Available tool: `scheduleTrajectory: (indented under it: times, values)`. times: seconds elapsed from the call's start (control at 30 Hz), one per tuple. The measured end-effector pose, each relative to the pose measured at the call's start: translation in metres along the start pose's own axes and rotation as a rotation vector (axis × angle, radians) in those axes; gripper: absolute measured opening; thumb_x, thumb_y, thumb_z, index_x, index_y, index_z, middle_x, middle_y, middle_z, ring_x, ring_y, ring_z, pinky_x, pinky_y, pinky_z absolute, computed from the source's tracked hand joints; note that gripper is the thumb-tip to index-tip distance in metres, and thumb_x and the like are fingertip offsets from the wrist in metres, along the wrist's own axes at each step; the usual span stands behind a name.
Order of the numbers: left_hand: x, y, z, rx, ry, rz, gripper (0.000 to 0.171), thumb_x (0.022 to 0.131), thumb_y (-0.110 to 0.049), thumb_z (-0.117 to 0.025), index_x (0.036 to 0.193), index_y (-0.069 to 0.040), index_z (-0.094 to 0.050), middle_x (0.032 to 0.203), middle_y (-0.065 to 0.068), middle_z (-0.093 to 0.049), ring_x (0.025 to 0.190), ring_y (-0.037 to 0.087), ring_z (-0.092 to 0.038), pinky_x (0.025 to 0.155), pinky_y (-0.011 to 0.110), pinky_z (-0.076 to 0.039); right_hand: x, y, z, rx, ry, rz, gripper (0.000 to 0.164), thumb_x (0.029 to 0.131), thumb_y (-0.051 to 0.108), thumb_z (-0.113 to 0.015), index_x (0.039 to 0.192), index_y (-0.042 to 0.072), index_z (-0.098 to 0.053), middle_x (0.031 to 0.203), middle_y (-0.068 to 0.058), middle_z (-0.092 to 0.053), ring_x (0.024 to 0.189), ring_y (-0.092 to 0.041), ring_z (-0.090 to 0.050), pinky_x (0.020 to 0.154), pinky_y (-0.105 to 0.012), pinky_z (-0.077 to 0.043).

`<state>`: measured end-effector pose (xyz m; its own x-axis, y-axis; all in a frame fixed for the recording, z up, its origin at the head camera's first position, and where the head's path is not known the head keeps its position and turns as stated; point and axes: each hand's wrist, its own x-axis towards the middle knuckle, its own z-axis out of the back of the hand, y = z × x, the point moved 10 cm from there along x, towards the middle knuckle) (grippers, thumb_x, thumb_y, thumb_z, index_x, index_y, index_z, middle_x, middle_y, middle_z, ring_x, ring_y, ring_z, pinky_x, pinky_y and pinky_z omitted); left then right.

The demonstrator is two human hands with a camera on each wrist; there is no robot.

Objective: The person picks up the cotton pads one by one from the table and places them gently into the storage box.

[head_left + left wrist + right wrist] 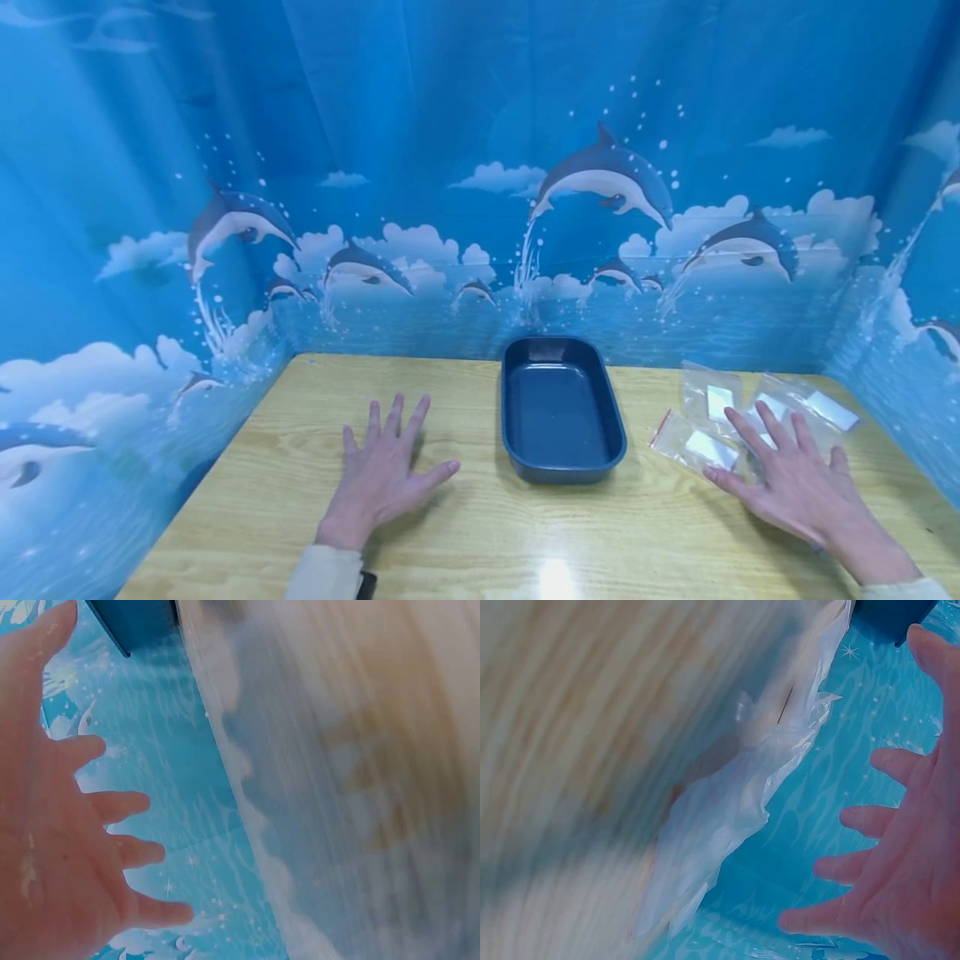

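Observation:
My left hand [380,475] is spread palm down over the left part of the table, fingers straight and thumb pointing toward the tray. In the left wrist view its palm [60,847] shows nothing held. On the right, my right hand [798,483] is spread the same way over several clear zip bags [693,442], overlapping some of them in the head view. Each visible bag has a white rectangular piece [720,402] in or on it. The right wrist view shows the bags [720,817] edge-on beside the bare fingers [870,821]. Between the hands stands a dark blue tray [512,417].
The light wooden table [450,542] ends at a blue curtain [420,167] printed with dolphins and clouds, which hangs behind it and along both sides. A bright reflection lies on the tabletop near the front. A dark band shows at the left cuff [366,585].

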<state>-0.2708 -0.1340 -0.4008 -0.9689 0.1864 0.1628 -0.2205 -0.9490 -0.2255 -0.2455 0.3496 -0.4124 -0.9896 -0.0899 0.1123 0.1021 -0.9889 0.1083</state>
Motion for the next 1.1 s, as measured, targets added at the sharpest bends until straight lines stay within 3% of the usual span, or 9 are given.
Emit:
scheduleTrajectory:
  times: [0.13, 0.27, 0.37, 0.5, 0.67, 0.83, 0.9, 1.1]
  values:
    - [0.005, -0.013, -0.002, -0.106, 0.019, -0.021, 0.094, 0.090, -0.076, -0.055, 0.164, -0.030, -0.021, 0.170, 0.014, -0.019, 0.156, 0.048, -0.017, 0.116, 0.080, -0.017, 0.004, 0.010, 0.005, 0.009, -0.034, 0.053, 0.091, 0.094, 0.069, -0.057, 0.165, 0.023, -0.024, 0.164, -0.030, -0.025, 0.140, -0.066, -0.027, 0.091, -0.091, -0.028]
    - [0.010, -0.034, -0.004, -0.207, 0.001, -0.069, 0.086, 0.092, -0.073, -0.055, 0.161, -0.028, -0.033, 0.167, 0.009, -0.033, 0.153, 0.040, -0.033, 0.119, 0.071, -0.027, 0.012, 0.025, 0.012, 0.051, -0.080, 0.131, 0.082, 0.093, 0.062, -0.064, 0.157, 0.017, -0.041, 0.158, -0.029, -0.040, 0.131, -0.060, -0.044, 0.081, -0.077, -0.048]
    - [0.016, -0.052, -0.005, -0.288, -0.029, -0.112, 0.079, 0.093, -0.069, -0.058, 0.157, -0.025, -0.042, 0.162, 0.007, -0.043, 0.148, 0.035, -0.043, 0.118, 0.066, -0.035, 0.019, 0.034, 0.013, 0.091, -0.094, 0.179, 0.074, 0.092, 0.058, -0.068, 0.149, 0.014, -0.053, 0.149, -0.025, -0.051, 0.126, -0.056, -0.052, 0.077, -0.073, -0.052]
    - [0.024, -0.072, -0.010, -0.356, -0.031, -0.126, 0.077, 0.092, -0.064, -0.062, 0.156, -0.023, -0.045, 0.160, 0.009, -0.046, 0.145, 0.036, -0.047, 0.116, 0.066, -0.037, 0.028, 0.045, 0.012, 0.120, -0.121, 0.293, 0.058, 0.090, 0.043, -0.074, 0.137, 0.011, -0.064, 0.135, -0.022, -0.064, 0.117, -0.051, -0.061, 0.085, -0.071, -0.053]
    - [0.035, -0.086, -0.023, -0.350, 0.051, -0.081, 0.089, 0.091, -0.071, -0.059, 0.162, -0.022, -0.033, 0.166, 0.011, -0.036, 0.149, 0.041, -0.040, 0.117, 0.068, -0.035, 0.035, 0.049, 0.009, 0.080, -0.130, 0.446, 0.043, 0.082, 0.017, -0.080, 0.123, 0.009, -0.072, 0.121, -0.015, -0.073, 0.107, -0.042, -0.069, 0.088, -0.062, -0.056]
    - [0.042, -0.089, -0.037, -0.329, 0.129, -0.039, 0.101, 0.089, -0.076, -0.057, 0.165, -0.021, -0.021, 0.171, 0.010, -0.025, 0.153, 0.042, -0.032, 0.118, 0.069, -0.032, 0.043, 0.045, -0.001, 0.054, -0.019, 0.460, 0.040, 0.081, 0.013, -0.081, 0.120, 0.013, -0.075, 0.118, -0.010, -0.075, 0.108, -0.040, -0.069, 0.098, -0.065, -0.050]
    - [0.044, -0.090, -0.042, -0.329, 0.155, -0.031, 0.104, 0.088, -0.078, -0.056, 0.166, -0.021, -0.017, 0.172, 0.010, -0.022, 0.154, 0.041, -0.030, 0.119, 0.069, -0.031, 0.043, 0.044, -0.002, 0.042, -0.014, 0.467, 0.037, 0.081, 0.015, -0.081, 0.117, 0.015, -0.077, 0.115, -0.008, -0.076, 0.106, -0.038, -0.069, 0.099, -0.063, -0.051]
    - [0.048, -0.093, -0.051, -0.360, 0.212, -0.025, 0.114, 0.084, -0.082, -0.056, 0.167, -0.020, -0.008, 0.172, 0.010, -0.021, 0.155, 0.038, -0.030, 0.120, 0.068, -0.030, 0.041, 0.046, 0.001, 0.070, -0.086, 0.527, 0.025, 0.081, 0.021, -0.085, 0.106, 0.018, -0.081, 0.101, 0.003, -0.075, 0.089, -0.020, -0.069, 0.076, -0.041, -0.058]
